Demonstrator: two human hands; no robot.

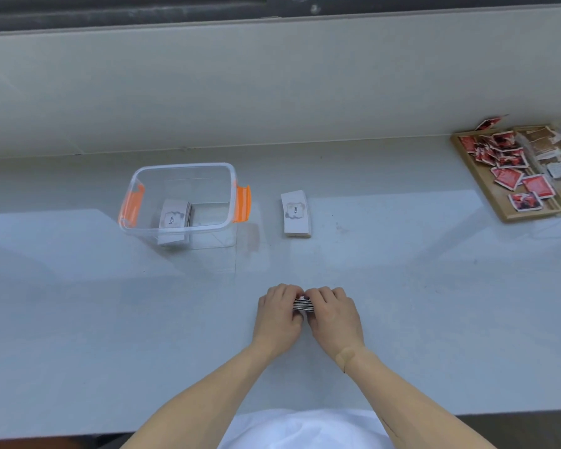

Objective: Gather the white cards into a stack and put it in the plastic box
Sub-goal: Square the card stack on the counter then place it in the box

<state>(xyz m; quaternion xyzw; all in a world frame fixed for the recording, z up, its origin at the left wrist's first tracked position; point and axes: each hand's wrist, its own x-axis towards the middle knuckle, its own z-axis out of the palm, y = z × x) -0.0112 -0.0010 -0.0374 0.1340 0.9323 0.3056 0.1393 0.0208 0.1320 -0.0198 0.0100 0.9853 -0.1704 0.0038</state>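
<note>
Both hands, left hand (277, 314) & right hand (332, 314), clamped on card stack (303, 304), we judge squaring edges before boxing in plastic box (182, 166).

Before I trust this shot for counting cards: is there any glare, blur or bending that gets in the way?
Head view: soft window glare streaks the counter; wide-angle bending curves the far ledge; the clear box walls blur the stack inside; the loose stack is sharp enough to read; both hands hide most of the stack they hold; the tray of packets is soft at the edge.
</note>
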